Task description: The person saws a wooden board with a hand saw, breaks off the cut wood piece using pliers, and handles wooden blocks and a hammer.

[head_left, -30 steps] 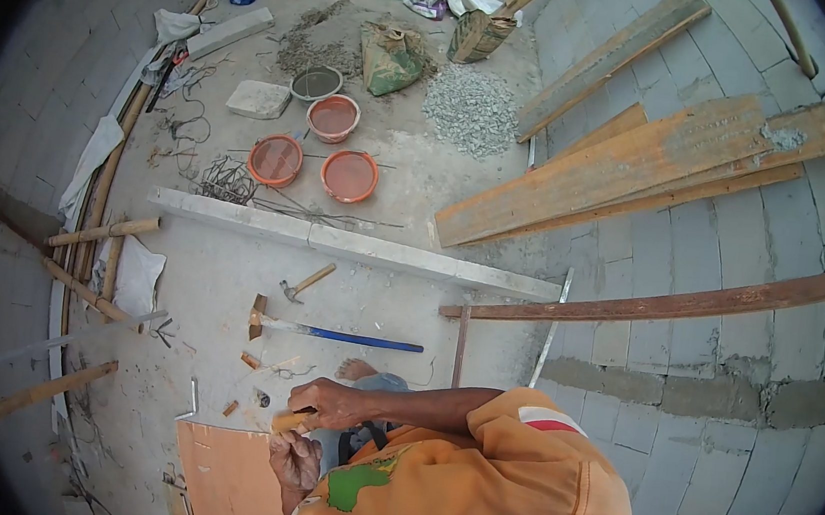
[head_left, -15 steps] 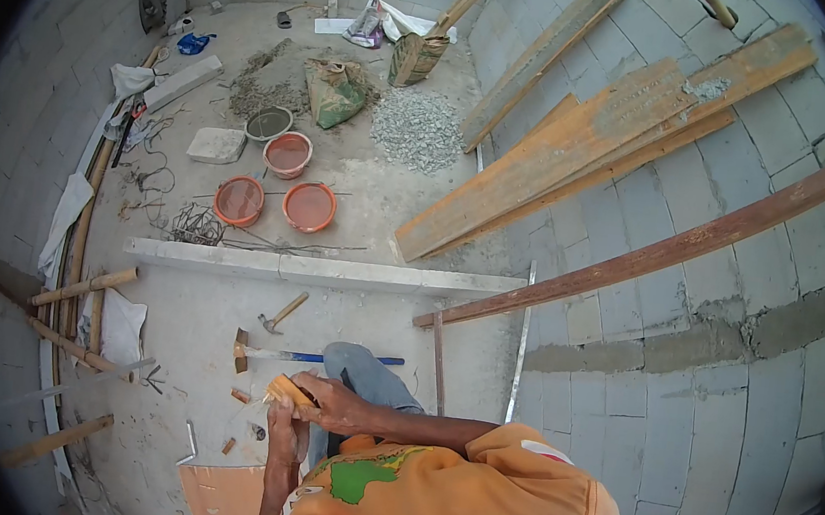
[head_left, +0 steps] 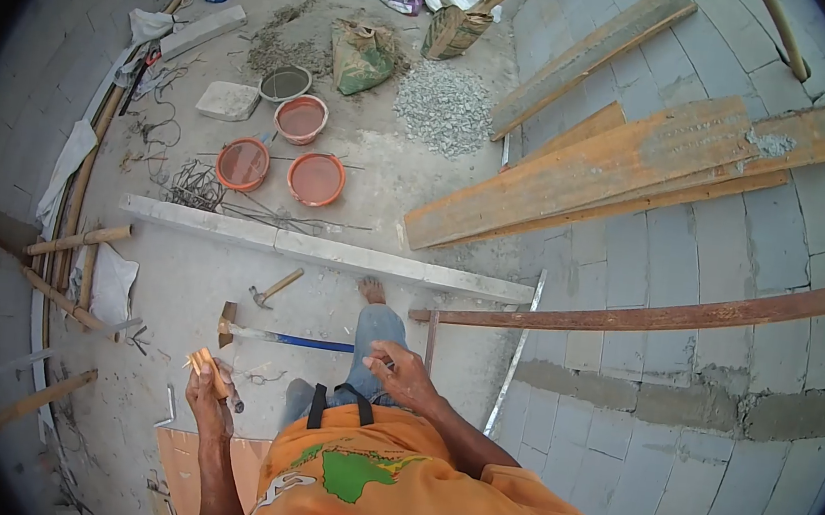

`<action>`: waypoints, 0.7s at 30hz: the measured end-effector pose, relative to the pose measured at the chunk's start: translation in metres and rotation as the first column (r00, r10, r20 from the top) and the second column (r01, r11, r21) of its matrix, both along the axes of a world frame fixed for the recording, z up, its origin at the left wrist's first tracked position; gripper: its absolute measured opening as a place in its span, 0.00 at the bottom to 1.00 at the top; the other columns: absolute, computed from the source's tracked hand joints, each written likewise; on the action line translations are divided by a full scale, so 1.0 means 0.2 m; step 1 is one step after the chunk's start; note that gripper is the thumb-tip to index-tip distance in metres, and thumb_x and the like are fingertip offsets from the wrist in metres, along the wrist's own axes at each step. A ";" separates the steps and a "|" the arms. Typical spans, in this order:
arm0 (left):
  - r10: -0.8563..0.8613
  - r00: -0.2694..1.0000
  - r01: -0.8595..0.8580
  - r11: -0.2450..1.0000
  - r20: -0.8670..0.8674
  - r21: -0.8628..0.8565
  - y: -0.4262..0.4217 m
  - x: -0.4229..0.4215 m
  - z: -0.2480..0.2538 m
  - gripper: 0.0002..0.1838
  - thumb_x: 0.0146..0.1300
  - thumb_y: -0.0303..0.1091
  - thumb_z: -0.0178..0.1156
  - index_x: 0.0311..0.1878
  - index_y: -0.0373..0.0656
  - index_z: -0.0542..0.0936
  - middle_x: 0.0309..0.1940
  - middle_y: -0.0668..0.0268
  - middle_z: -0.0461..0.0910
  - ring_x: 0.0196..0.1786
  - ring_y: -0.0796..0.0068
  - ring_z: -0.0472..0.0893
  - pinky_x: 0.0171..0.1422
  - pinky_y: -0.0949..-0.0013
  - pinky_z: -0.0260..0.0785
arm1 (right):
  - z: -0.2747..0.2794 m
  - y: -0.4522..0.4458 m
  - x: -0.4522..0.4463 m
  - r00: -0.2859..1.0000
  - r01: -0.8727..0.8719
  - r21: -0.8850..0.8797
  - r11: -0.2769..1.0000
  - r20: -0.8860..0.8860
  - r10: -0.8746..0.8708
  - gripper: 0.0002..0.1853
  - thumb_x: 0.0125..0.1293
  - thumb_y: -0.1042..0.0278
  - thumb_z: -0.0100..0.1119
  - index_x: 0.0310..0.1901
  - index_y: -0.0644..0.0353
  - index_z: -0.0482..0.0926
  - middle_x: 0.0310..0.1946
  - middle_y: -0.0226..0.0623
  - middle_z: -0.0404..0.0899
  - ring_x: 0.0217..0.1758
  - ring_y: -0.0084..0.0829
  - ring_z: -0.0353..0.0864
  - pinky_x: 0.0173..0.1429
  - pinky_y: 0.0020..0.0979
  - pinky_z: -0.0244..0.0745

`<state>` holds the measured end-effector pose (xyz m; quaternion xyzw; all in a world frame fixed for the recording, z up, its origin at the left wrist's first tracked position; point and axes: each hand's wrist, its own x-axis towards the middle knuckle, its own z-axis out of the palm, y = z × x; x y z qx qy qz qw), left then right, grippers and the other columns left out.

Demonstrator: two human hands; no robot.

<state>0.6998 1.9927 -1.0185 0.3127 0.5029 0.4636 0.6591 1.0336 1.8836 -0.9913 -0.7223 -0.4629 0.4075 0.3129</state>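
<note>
Wrapped in my left hand (head_left: 211, 389) are some short orange-brown wood pieces (head_left: 204, 366), whose ends stick up past the fingers. My right hand (head_left: 400, 372) is raised over my bent knee in blue jeans (head_left: 377, 332), its fingers partly curled and apart, with nothing seen in them. A blue-handled tool (head_left: 293, 340) with a wide head lies on the floor between and beyond my hands. Farther forward is a claw hammer (head_left: 276, 286) with a wooden handle. An orange-brown sheet (head_left: 183, 453) lies under my left forearm.
A long pale block row (head_left: 333, 252) crosses the floor. Beyond it stand orange-rimmed basins (head_left: 316, 179), a gravel pile (head_left: 445, 108) and a sack (head_left: 363, 57). Planks (head_left: 581, 185) and a brown beam (head_left: 668, 313) lean at the right wall. Bamboo poles (head_left: 66, 297) lie left.
My hands were together at the wood; now they are apart, the left holding it farther left, the right moved away to the right. One foot now shows farther forward, near the block row.
</note>
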 end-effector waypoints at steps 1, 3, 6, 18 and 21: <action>0.020 1.000 -0.020 0.999 -0.002 -0.043 0.03 0.04 -0.02 0.21 0.72 0.49 0.60 0.51 0.39 0.76 0.25 0.68 0.76 0.22 0.78 0.75 0.27 0.72 0.71 | -0.05 0.07 0.09 1.000 0.000 -0.004 1.000 -0.007 0.000 0.23 0.71 0.59 0.64 0.59 0.68 0.76 0.46 0.52 0.84 0.44 0.38 0.86 0.46 0.36 0.82; 0.021 1.000 -0.023 0.994 -0.022 -0.108 0.05 0.13 -0.09 0.20 0.72 0.49 0.61 0.49 0.40 0.76 0.23 0.69 0.75 0.21 0.79 0.74 0.25 0.73 0.70 | -0.16 0.17 0.27 0.999 0.048 -0.027 0.998 0.007 -0.047 0.22 0.70 0.62 0.64 0.58 0.68 0.76 0.44 0.53 0.84 0.44 0.40 0.87 0.46 0.37 0.81; 0.082 0.986 -0.106 0.981 -0.147 -0.164 0.14 0.39 -0.25 0.19 0.70 0.50 0.62 0.46 0.42 0.77 0.21 0.70 0.74 0.20 0.80 0.73 0.23 0.74 0.68 | -0.40 0.37 0.61 0.997 0.061 0.023 0.998 0.051 -0.062 0.19 0.70 0.64 0.63 0.57 0.68 0.77 0.41 0.52 0.84 0.43 0.40 0.87 0.46 0.37 0.81; -0.094 0.976 0.029 0.950 -0.194 -0.312 0.97 1.53 -0.23 0.17 0.71 0.50 0.63 0.45 0.44 0.78 0.22 0.70 0.76 0.20 0.80 0.73 0.25 0.73 0.68 | -0.31 0.79 1.93 0.911 0.395 -0.052 0.917 0.151 -0.384 0.15 0.66 0.69 0.62 0.51 0.68 0.78 0.38 0.53 0.83 0.41 0.53 0.85 0.45 0.44 0.79; -0.108 0.983 0.062 0.957 -0.147 -0.283 1.20 1.70 -0.19 0.16 0.72 0.45 0.63 0.52 0.43 0.78 0.24 0.69 0.77 0.22 0.80 0.75 0.27 0.74 0.70 | -0.27 0.79 2.04 0.887 0.432 -0.040 0.901 0.200 -0.416 0.16 0.65 0.69 0.62 0.52 0.67 0.78 0.39 0.53 0.83 0.42 0.52 0.85 0.45 0.44 0.79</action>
